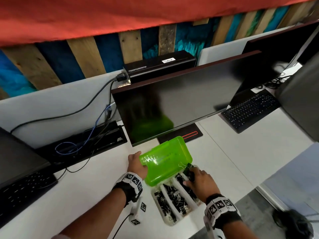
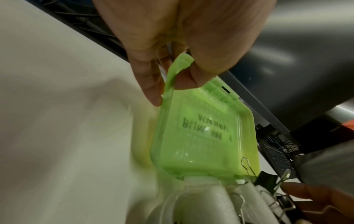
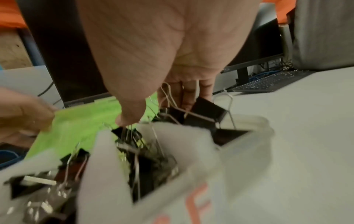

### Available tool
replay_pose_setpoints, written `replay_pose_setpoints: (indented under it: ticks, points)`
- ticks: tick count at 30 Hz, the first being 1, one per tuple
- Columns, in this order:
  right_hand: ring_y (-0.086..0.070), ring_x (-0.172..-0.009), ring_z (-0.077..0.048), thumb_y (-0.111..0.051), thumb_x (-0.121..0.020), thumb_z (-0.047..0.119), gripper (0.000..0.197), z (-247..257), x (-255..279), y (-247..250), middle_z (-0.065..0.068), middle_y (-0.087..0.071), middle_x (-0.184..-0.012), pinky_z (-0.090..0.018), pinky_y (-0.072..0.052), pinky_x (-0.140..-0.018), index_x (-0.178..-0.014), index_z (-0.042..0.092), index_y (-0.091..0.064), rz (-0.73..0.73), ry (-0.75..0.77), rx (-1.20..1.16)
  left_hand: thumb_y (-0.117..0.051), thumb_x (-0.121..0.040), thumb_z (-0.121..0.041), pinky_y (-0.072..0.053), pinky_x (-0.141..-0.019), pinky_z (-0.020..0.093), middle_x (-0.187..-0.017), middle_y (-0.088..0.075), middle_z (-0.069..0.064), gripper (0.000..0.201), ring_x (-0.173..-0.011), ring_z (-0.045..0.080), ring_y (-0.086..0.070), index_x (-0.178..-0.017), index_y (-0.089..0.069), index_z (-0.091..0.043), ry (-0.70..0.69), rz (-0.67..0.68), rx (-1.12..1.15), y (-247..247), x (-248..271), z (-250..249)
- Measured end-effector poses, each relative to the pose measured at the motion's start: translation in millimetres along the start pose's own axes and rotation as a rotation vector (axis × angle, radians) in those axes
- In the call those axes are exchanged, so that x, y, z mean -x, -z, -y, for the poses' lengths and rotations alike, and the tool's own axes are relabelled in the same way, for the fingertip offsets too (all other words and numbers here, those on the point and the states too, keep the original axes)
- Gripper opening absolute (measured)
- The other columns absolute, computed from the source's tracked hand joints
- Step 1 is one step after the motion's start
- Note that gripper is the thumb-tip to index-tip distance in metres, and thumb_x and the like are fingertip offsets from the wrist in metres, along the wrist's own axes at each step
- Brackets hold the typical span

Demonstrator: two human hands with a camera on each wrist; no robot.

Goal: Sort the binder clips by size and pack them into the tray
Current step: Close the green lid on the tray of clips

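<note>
A clear tray (image 1: 170,223) with white dividers stands on the white desk near its front edge. Its compartments hold several black binder clips (image 1: 172,195). The translucent green lid (image 1: 165,163) stands half raised over the tray's far end. My left hand (image 1: 136,163) pinches the lid's (image 2: 201,136) left corner tab between thumb and fingers (image 2: 153,91). My right hand (image 1: 195,176) reaches into the rightmost compartment. Its fingers (image 3: 187,94) and thumb curl round a large black binder clip (image 3: 206,110) at the far end of the tray (image 3: 249,151).
A dark monitor (image 1: 181,100) stands just behind the tray. Keyboards lie at the left (image 1: 22,192) and at the far right (image 1: 250,109). A small white tagged device (image 1: 136,211) on a cable lies beside my left wrist. The desk edge runs close on the right.
</note>
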State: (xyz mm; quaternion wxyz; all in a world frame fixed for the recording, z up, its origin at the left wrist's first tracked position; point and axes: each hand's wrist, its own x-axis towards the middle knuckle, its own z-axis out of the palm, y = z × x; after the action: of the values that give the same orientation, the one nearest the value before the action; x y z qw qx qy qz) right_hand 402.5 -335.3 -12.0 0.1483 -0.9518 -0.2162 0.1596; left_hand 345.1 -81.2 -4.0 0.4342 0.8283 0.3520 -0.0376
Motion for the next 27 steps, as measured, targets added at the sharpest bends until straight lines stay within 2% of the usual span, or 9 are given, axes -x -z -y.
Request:
replay_pose_setpoints:
  ticks: [5, 8, 11, 14, 18, 19, 21, 24, 27]
  points:
    - [-0.039, -0.123, -0.022, -0.028, -0.085, 0.065, 0.064, -14.2, 15.1, -20.4, -0.002, -0.046, -0.134, -0.042, -0.032, -0.102, -0.129, 0.02, -0.037, -0.05, -0.055, -0.056, -0.051, -0.072, 0.012, -0.028, -0.091, 0.006, -0.111, -0.037, 0.0, 0.05, -0.105, 0.018, -0.053, -0.114, -0.055, -0.016, -0.202, 0.011, 0.06, 9.7, 20.1, -8.3]
    - [-0.031, -0.129, -0.027, -0.039, -0.091, 0.052, 0.046, -17.1, 9.5, -22.1, -0.005, -0.033, -0.146, -0.046, -0.035, -0.101, -0.12, 0.018, -0.051, -0.106, -0.155, -0.076, -0.057, -0.067, 0.005, -0.039, -0.093, 0.015, -0.11, -0.043, -0.005, 0.045, -0.102, 0.01, -0.052, -0.1, -0.051, -0.025, -0.427, 0.064, 0.062, 8.8, 44.0, -9.9]
    - [-0.038, -0.122, -0.033, -0.055, -0.088, 0.045, 0.048, -19.2, 1.6, -19.8, -0.011, -0.044, -0.137, -0.043, -0.038, -0.099, -0.123, 0.013, -0.051, -0.07, -0.208, -0.208, -0.062, -0.064, -0.01, -0.042, -0.093, 0.017, -0.118, -0.042, -0.014, 0.048, -0.106, 0.002, -0.05, -0.104, -0.046, -0.03, -0.614, 0.23, -0.018, 1.2, 72.2, -8.6]
    - [-0.051, -0.115, -0.026, -0.072, -0.07, 0.037, 0.063, -27.8, 4.7, -10.6, -0.005, -0.055, -0.125, -0.045, -0.044, -0.097, -0.125, 0.023, -0.045, 0.002, -0.174, -0.548, -0.064, -0.064, -0.021, -0.038, -0.095, 0.013, -0.127, -0.041, -0.018, 0.056, -0.11, 0.0, -0.048, -0.115, -0.045, -0.031, -0.727, 0.303, -0.138, -7.8, 92.4, -6.1]
    - [-0.055, -0.108, -0.02, -0.061, -0.079, -0.003, 0.075, -61.3, 19.0, 0.4, -0.003, -0.053, -0.13, -0.033, -0.049, -0.081, -0.142, 0.02, -0.028, -0.026, -0.33, -0.946, -0.065, -0.067, -0.04, -0.024, -0.103, 0.018, -0.138, -0.035, -0.018, 0.068, -0.124, 0.002, -0.038, -0.129, -0.037, -0.037, -0.81, 0.366, -0.298, -20.0, 106.8, 5.5]
    - [-0.057, -0.104, -0.016, -0.061, -0.082, 0.002, 0.07, -71.0, 23.6, 1.9, -0.001, -0.055, -0.129, -0.029, -0.047, -0.082, -0.142, 0.02, -0.03, -0.056, -0.377, -0.967, -0.064, -0.069, -0.045, -0.022, -0.106, 0.021, -0.14, -0.032, -0.018, 0.069, -0.128, 0.002, -0.034, -0.132, -0.035, -0.038, -0.826, 0.405, -0.343, -23.0, 109.4, 9.5]
    - [-0.061, -0.105, -0.006, -0.066, -0.078, 0.037, 0.056, -88.3, 30.6, 1.4, 0.006, -0.063, -0.12, -0.02, -0.048, -0.088, -0.13, 0.025, -0.05, -0.094, -0.446, -0.973, -0.062, -0.075, -0.048, -0.018, -0.109, 0.026, -0.145, -0.027, -0.018, 0.066, -0.133, 0.005, -0.028, -0.134, -0.034, -0.039, -0.862, 0.499, -0.445, -29.8, 114.0, 17.4]
    - [-0.06, -0.111, -0.022, -0.048, -0.093, 0.02, 0.021, -84.3, 39.8, 1.4, -0.008, -0.067, -0.116, -0.032, -0.047, -0.097, -0.103, 0.025, -0.066, -0.146, -0.443, -1.016, -0.06, -0.079, -0.045, -0.02, -0.111, 0.031, -0.147, -0.025, -0.015, 0.058, -0.134, 0.011, -0.028, -0.132, -0.038, -0.037, -0.912, 0.521, -0.53, -37.6, 116.8, 24.1]
    - [-0.058, -0.103, -0.016, -0.054, -0.092, 0.037, 0.024, -61.1, 49.2, 4.6, -0.001, -0.066, -0.11, -0.031, -0.042, -0.092, -0.113, 0.029, -0.06, -0.071, -0.337, -0.813, -0.058, -0.079, -0.045, -0.023, -0.11, 0.034, -0.147, -0.024, -0.014, 0.055, -0.135, 0.011, -0.028, -0.13, -0.039, -0.036, -0.93, 0.515, -0.584, -42.7, 117.8, 25.6]
